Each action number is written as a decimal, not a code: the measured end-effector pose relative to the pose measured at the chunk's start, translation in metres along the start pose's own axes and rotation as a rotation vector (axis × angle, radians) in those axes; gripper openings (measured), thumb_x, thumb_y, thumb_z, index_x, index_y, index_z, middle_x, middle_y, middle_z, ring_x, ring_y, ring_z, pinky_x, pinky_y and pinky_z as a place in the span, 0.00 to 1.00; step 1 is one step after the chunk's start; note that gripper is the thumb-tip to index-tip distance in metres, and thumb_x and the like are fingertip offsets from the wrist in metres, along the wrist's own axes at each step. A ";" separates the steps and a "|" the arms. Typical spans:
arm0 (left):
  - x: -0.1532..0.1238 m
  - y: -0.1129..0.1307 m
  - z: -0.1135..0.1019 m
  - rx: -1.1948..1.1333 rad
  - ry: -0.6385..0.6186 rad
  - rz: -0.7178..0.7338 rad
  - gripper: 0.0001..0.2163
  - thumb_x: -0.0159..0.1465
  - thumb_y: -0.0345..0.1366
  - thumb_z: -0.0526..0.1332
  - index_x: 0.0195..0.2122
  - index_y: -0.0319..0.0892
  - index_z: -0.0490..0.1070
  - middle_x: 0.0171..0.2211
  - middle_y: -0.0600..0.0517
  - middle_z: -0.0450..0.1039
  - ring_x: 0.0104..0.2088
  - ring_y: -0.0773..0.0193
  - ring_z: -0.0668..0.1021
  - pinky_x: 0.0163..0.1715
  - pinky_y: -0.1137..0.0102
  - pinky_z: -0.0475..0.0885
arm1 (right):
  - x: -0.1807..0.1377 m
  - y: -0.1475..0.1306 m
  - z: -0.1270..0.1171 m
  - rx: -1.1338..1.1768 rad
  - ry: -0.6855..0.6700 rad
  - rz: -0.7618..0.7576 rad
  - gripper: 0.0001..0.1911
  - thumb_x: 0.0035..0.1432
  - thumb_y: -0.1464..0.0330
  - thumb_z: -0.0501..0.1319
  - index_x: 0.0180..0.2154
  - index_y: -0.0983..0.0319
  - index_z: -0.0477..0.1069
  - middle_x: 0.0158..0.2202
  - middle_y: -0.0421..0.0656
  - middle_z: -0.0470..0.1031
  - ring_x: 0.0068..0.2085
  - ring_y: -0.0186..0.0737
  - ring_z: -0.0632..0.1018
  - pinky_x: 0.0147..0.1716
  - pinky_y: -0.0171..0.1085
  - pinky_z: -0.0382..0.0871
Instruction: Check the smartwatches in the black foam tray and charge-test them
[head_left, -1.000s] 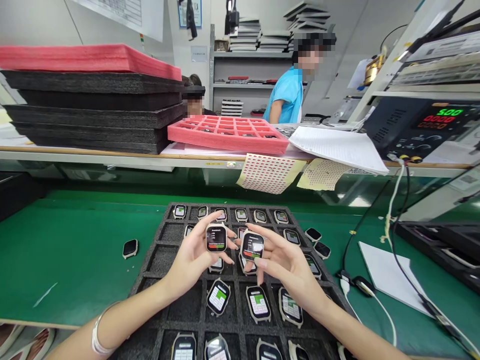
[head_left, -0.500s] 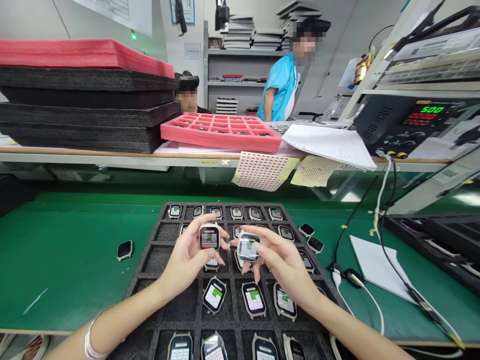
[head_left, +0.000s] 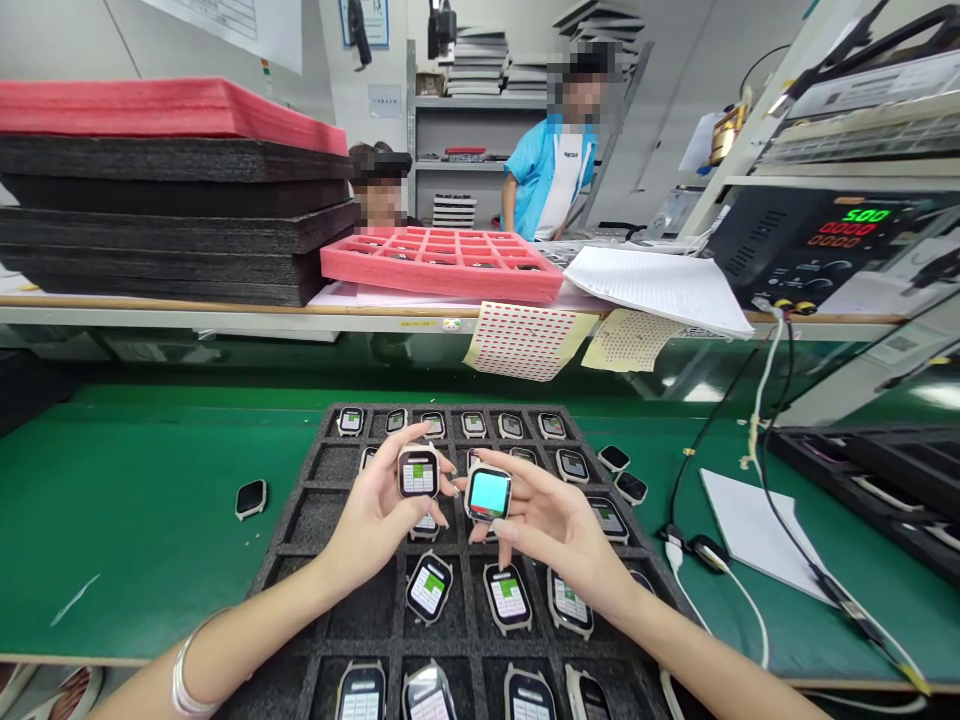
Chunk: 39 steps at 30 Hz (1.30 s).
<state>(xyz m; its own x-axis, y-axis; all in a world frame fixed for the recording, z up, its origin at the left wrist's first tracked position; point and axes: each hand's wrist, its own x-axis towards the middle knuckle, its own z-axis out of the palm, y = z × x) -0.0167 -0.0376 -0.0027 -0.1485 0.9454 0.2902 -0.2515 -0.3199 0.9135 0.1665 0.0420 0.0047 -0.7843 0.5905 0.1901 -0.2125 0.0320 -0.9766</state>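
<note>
My left hand (head_left: pixel 373 518) pinches a square smartwatch (head_left: pixel 418 473) by its edges, and the watch's screen shows a light grid. My right hand (head_left: pixel 556 531) holds a second smartwatch (head_left: pixel 487 493) close beside it, its screen lit plain cyan. Both hands hover over a black foam tray (head_left: pixel 358 600) with rows of cells. Many more watches (head_left: pixel 429 588) lie in those cells, their screens lit. My hands and wrists hide the tray's middle cells. A silver bangle (head_left: pixel 187 675) circles my left wrist.
Loose watches (head_left: pixel 250 499) lie on the green bench mat (head_left: pixel 150 520) on both sides of the tray. Cables (head_left: pixel 757 420) and a white sheet (head_left: pixel 757 530) lie to the right. Beyond stand a pink foam tray (head_left: pixel 442 262), stacked black foam trays (head_left: pixel 165 220), a power supply (head_left: pixel 825 245) and a co-worker (head_left: pixel 551 180).
The right-hand watch's screen has turned cyan, and the left-hand watch now shows a light grid. Both watches have stayed in my hands. The standing co-worker has turned toward me.
</note>
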 end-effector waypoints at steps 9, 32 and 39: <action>-0.001 -0.003 0.001 -0.025 0.020 -0.017 0.27 0.60 0.28 0.61 0.60 0.44 0.54 0.42 0.47 0.69 0.39 0.62 0.75 0.31 0.70 0.76 | 0.000 0.000 0.001 -0.067 -0.002 0.020 0.27 0.57 0.72 0.63 0.57 0.55 0.60 0.44 0.46 0.74 0.36 0.41 0.79 0.25 0.31 0.76; -0.152 0.055 -0.094 1.233 -0.405 -0.244 0.23 0.54 0.30 0.64 0.52 0.47 0.65 0.48 0.48 0.69 0.50 0.53 0.70 0.53 0.58 0.64 | 0.029 0.041 0.083 -1.120 -0.497 -0.238 0.24 0.54 0.66 0.65 0.51 0.67 0.65 0.45 0.52 0.65 0.46 0.49 0.68 0.45 0.47 0.67; -0.141 0.047 -0.092 1.288 -0.414 -0.186 0.32 0.47 0.42 0.71 0.53 0.46 0.62 0.50 0.47 0.65 0.50 0.52 0.67 0.51 0.60 0.64 | -0.020 0.006 0.057 -1.328 -0.651 -0.239 0.06 0.53 0.70 0.63 0.35 0.63 0.69 0.37 0.47 0.68 0.39 0.46 0.70 0.37 0.41 0.68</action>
<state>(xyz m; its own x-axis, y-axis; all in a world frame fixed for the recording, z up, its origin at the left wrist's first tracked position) -0.0953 -0.1914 -0.0272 0.1417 0.9899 -0.0099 0.8589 -0.1180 0.4984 0.1482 -0.0157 0.0002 -0.9996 0.0243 0.0154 0.0202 0.9738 -0.2265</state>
